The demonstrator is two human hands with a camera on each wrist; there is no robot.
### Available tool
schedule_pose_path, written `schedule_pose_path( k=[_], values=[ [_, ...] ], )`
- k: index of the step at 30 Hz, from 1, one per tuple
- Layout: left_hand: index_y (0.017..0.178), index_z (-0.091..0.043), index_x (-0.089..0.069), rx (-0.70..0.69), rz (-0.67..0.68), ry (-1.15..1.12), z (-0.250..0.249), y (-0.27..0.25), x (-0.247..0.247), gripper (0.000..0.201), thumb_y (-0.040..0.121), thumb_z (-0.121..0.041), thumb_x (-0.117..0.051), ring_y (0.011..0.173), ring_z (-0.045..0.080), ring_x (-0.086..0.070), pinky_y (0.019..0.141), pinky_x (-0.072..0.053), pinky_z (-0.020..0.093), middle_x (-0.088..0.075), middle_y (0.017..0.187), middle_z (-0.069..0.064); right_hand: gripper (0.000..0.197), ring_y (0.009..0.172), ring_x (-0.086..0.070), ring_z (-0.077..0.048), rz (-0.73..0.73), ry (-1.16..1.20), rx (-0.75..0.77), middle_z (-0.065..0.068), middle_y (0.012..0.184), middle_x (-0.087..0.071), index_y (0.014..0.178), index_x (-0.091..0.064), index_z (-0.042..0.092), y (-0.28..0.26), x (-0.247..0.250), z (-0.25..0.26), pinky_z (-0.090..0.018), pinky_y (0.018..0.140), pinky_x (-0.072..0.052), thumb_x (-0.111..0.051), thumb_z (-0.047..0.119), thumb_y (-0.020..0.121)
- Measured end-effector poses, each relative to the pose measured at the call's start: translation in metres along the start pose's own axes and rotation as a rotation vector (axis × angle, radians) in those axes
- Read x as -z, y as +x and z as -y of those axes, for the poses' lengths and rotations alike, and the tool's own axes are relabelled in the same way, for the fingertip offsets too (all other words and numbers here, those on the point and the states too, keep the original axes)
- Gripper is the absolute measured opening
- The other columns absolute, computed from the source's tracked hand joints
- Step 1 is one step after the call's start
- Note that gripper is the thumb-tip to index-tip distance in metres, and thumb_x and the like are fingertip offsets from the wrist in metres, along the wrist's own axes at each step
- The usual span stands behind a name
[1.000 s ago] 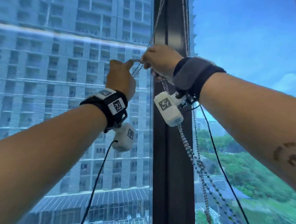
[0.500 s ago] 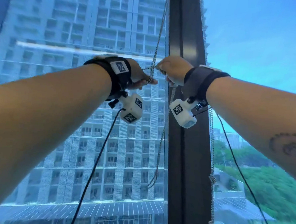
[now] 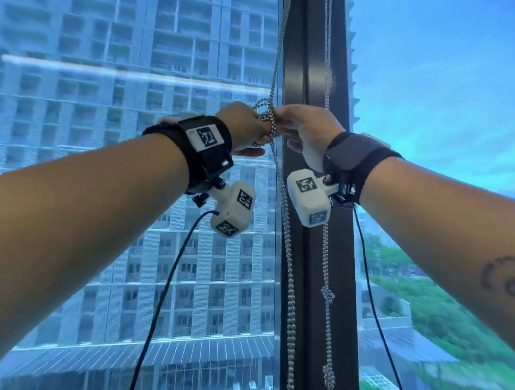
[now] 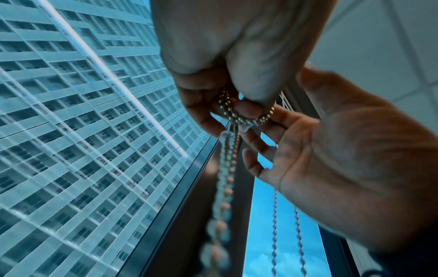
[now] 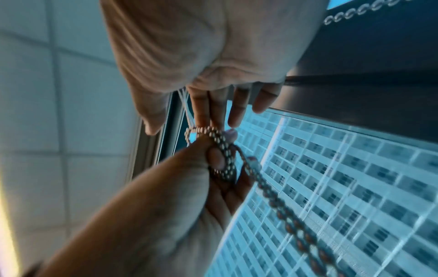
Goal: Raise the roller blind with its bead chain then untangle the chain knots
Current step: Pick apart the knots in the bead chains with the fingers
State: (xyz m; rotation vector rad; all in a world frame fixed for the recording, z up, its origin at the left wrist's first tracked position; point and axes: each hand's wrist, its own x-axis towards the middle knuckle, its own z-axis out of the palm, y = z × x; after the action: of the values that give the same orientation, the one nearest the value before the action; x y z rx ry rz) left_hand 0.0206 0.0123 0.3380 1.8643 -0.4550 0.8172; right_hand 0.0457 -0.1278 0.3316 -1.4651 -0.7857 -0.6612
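Your left hand (image 3: 245, 124) and right hand (image 3: 307, 128) meet at head height in front of the dark window post (image 3: 303, 258), knuckles almost touching. Between them sits a knot (image 3: 265, 115) in the bead chain (image 3: 288, 257), a tight bunch of silver loops. The chain's long axis runs straight up and down: above the knot it climbs out of the top of the head view along the left edge of the post, and below your hands it hangs down past the bottom edge.

In the left wrist view your left thumb and fingers (image 4: 201, 110) are curled in and pinch a loop of the knot (image 4: 239, 116), while the right hand (image 4: 331, 150) comes in from the side with its fingertips on the same bunch. In the right wrist view your right forefinger and thumb close on the top of the loops (image 5: 213, 135), and the other fingers (image 5: 239, 110) are spread loose and apart beyond it; the left hand (image 5: 189, 187) grips the beads from below.

A 2nd chain (image 3: 326, 259) hangs just right of the 1st, also vertical, against the post. It carries 2 more knots: one (image 3: 328, 295) lower down and another (image 3: 328, 377) near the bottom. Behind the glass stands a tall apartment block (image 3: 117, 156).
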Motion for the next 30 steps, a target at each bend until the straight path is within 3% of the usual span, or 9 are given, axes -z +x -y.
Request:
schedule_pose_path(
  k=[3,7,13,16,18,21,24,27,30],
  values=[
    [0.092,0.003,-0.066,-0.107,-0.119,0.137,0.000,-0.006,-0.011,0.016,0.091,-0.013,-0.066,0.073,0.021,-0.069,0.069,-0.064,0.034,-0.069,0.090,0.014,0.020,0.085,-0.062,-0.014,0.021,-0.056,0.066,0.002,0.088,-0.073,0.081,-0.070,0.019,-0.004,-0.005,0.005,-0.038,0.083,-0.040,-0.070,0.038,0.087],
    [0.095,0.002,-0.067,-0.206,-0.201,0.256,0.008,-0.014,-0.022,0.030,0.087,-0.023,-0.052,0.086,0.037,-0.072,0.076,-0.061,0.047,-0.071,0.095,0.023,0.026,0.095,-0.065,-0.020,-0.022,-0.140,0.193,-0.013,0.110,-0.070,0.102,-0.064,0.013,-0.009,-0.008,-0.001,-0.038,0.082,-0.056,-0.079,0.019,0.082],
    [0.085,0.003,-0.071,-0.237,-0.223,0.073,0.020,-0.018,-0.020,0.035,0.076,-0.029,-0.059,0.077,0.039,-0.073,0.074,-0.060,0.054,-0.072,0.079,0.021,0.020,0.090,-0.068,-0.018,-0.002,-0.105,0.228,-0.006,0.102,-0.071,0.105,-0.068,0.012,-0.011,-0.002,-0.007,-0.033,0.078,-0.061,-0.071,0.007,0.086],
    [0.082,0.001,-0.069,-0.211,-0.132,-0.034,0.018,-0.020,-0.017,0.020,0.087,-0.018,-0.068,0.068,0.024,-0.067,0.081,-0.060,0.051,-0.065,0.071,0.010,0.020,0.067,-0.062,-0.001,-0.079,-0.232,0.294,0.003,0.082,-0.071,0.103,-0.073,0.009,-0.007,0.001,-0.003,-0.020,0.063,-0.052,-0.067,0.008,0.083],
    [0.087,-0.004,-0.070,-0.210,-0.076,-0.089,0.019,-0.021,-0.013,0.016,0.089,-0.019,-0.071,0.074,0.017,-0.066,0.086,-0.060,0.044,-0.067,0.076,0.006,0.020,0.054,-0.054,0.006,-0.110,-0.281,0.299,0.011,0.068,-0.066,0.100,-0.076,0.009,-0.003,0.005,-0.003,-0.015,0.058,-0.045,-0.069,0.010,0.082],
    [0.086,-0.005,-0.072,-0.261,-0.052,-0.182,0.024,-0.030,-0.008,0.021,0.085,-0.025,-0.077,0.083,0.020,-0.073,0.089,-0.059,0.041,-0.073,0.084,0.012,0.023,0.057,-0.053,-0.004,-0.067,-0.214,0.248,0.005,0.072,-0.064,0.100,-0.072,0.012,-0.002,0.010,-0.012,-0.022,0.058,-0.042,-0.072,0.011,0.077],
    [0.070,-0.021,-0.072,-0.310,-0.044,-0.173,0.034,-0.034,-0.013,0.017,0.078,-0.034,-0.080,0.097,0.027,-0.072,0.096,-0.055,0.045,-0.075,0.096,0.016,0.029,0.059,-0.054,-0.012,-0.005,-0.143,0.223,-0.009,0.089,-0.065,0.104,-0.066,0.019,-0.004,0.010,-0.019,-0.028,0.056,-0.042,-0.067,0.014,0.076],
    [0.073,-0.023,-0.070,-0.338,-0.043,-0.121,0.049,-0.040,-0.022,0.018,0.082,-0.037,-0.077,0.072,0.006,-0.064,0.082,-0.054,0.036,-0.069,0.072,-0.012,0.026,0.049,-0.046,-0.010,-0.043,-0.067,0.158,-0.004,0.073,-0.061,0.105,-0.066,0.018,-0.005,0.009,-0.016,-0.026,0.052,-0.033,-0.049,0.008,0.089],
    [0.076,-0.015,-0.062,-0.316,-0.048,-0.178,0.063,-0.044,-0.031,0.020,0.089,-0.026,-0.072,0.074,0.015,-0.066,0.082,-0.060,0.040,-0.066,0.076,0.002,0.020,0.055,-0.042,-0.013,-0.050,0.020,0.027,0.001,0.070,-0.053,0.098,-0.071,0.014,-0.009,0.007,-0.018,-0.029,0.057,-0.030,-0.052,0.019,0.094]
  ],
)
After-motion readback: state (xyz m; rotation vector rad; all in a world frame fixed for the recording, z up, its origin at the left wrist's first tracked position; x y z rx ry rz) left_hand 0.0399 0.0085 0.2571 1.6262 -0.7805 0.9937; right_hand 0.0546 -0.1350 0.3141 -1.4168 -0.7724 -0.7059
